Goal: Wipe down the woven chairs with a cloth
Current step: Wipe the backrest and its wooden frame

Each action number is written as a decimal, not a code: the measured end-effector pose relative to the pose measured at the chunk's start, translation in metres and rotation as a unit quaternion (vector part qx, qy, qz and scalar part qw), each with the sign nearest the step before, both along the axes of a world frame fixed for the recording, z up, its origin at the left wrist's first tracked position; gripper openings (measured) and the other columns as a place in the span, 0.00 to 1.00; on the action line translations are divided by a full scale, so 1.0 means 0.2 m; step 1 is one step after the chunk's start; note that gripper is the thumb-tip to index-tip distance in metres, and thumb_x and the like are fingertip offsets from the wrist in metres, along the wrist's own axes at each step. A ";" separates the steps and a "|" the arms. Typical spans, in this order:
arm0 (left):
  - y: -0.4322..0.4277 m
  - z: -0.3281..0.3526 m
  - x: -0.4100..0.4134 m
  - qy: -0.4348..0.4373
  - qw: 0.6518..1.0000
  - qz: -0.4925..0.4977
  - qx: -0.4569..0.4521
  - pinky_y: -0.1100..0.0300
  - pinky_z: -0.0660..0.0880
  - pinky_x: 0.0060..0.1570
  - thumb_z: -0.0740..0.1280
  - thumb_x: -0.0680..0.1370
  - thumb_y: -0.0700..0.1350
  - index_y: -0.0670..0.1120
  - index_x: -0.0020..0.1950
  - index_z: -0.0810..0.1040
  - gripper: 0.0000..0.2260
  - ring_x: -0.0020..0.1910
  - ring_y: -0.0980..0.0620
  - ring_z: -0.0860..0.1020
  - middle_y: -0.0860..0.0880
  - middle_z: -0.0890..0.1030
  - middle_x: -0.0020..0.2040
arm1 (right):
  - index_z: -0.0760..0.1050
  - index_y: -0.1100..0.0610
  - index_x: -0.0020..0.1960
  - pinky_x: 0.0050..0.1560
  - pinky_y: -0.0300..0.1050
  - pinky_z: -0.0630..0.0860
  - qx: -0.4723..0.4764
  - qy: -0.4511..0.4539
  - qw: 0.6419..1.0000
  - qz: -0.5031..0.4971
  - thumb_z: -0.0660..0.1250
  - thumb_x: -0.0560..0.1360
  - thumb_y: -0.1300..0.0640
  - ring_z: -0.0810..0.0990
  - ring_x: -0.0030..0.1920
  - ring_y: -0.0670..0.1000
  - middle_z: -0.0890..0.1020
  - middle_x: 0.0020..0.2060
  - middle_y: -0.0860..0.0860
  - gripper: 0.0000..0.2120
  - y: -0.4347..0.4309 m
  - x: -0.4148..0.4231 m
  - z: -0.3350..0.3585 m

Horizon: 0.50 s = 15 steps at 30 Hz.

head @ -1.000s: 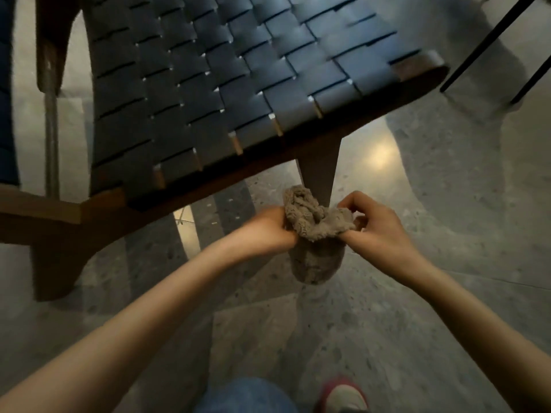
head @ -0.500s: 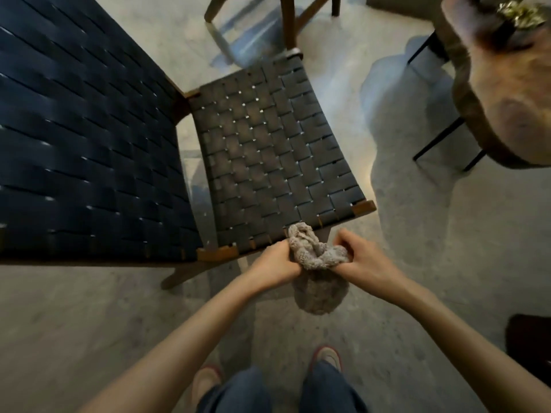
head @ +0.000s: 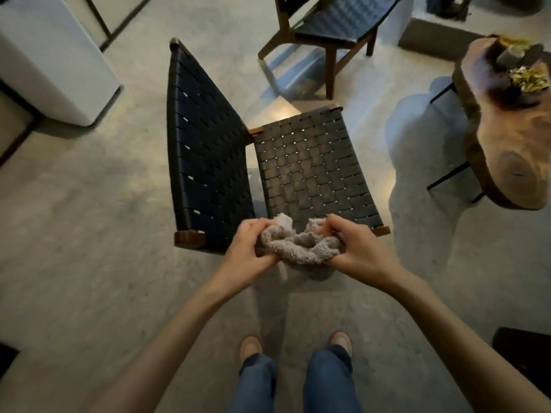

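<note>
I hold the cloth (head: 301, 247) bunched between both hands, low at 6 o'clock from the near woven chair (head: 268, 162), just short of its front rail and above the floor (head: 89, 234). My left hand (head: 249, 248) grips the left end, fingers curled under and thumb pressed on top. My right hand (head: 353, 245) pinches the right end, fingertips dug into the pile. No finger is spread.

I judge the step to be shaping the cloth before any wiping. I want it folded into a flat pad, not a lump, so a broad clean face meets the straps. Then one hand should carry it while the other steadies the frame. I would begin high on the backrest (head: 202, 129) at 10 o'clock and work down, then cross the seat (head: 313, 180) at 12, stroking along the weave so the pile does not snag in the gaps. The wooden side table (head: 507, 156) at 2 o'clock stands near the seat's right side, so I keep my elbow tucked. The second woven chair (head: 337, 25) waits at 1 o'clock, well beyond.
</note>
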<state>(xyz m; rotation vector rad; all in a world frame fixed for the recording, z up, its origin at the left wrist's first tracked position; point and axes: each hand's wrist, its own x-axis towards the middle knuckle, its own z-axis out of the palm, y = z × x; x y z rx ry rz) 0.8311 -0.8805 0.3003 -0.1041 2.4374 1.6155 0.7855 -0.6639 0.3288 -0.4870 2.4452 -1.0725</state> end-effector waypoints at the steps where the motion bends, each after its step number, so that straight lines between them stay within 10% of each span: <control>1: -0.05 0.03 0.02 0.020 0.999 0.016 -0.027 0.66 0.72 0.59 0.75 0.70 0.40 0.53 0.52 0.75 0.16 0.60 0.58 0.71 0.52 0.69 0.60 | 0.72 0.54 0.44 0.42 0.52 0.79 0.000 0.011 1.000 0.006 0.74 0.69 0.59 0.79 0.42 0.49 0.79 0.40 0.47 0.11 -0.05 0.01 0.02; 7: -0.27 0.17 0.12 0.063 0.995 0.025 -0.070 0.70 0.72 0.49 0.73 0.71 0.39 0.47 0.43 0.74 0.09 0.51 0.66 0.75 0.58 0.78 0.50 | 0.67 0.52 0.47 0.42 0.50 0.81 0.046 0.052 0.997 0.038 0.73 0.70 0.62 0.78 0.42 0.48 0.77 0.42 0.47 0.16 -0.24 -0.05 0.05; 10: -0.31 0.13 0.13 0.030 0.995 0.043 -0.086 0.72 0.69 0.33 0.72 0.72 0.38 0.54 0.40 0.66 0.17 0.37 0.66 0.75 0.57 0.76 0.37 | 0.66 0.51 0.60 0.49 0.48 0.80 0.083 0.031 0.992 0.091 0.71 0.72 0.64 0.78 0.48 0.48 0.78 0.49 0.50 0.22 -0.31 -0.14 0.02; 15: -0.31 0.03 0.08 -0.014 0.992 0.072 -0.099 0.66 0.71 0.34 0.72 0.72 0.37 0.57 0.42 0.64 0.20 0.37 0.61 0.75 0.56 0.75 0.40 | 0.57 0.41 0.75 0.51 0.45 0.79 0.143 0.020 0.960 0.241 0.68 0.74 0.63 0.76 0.49 0.45 0.76 0.50 0.45 0.36 -0.39 -0.34 -0.09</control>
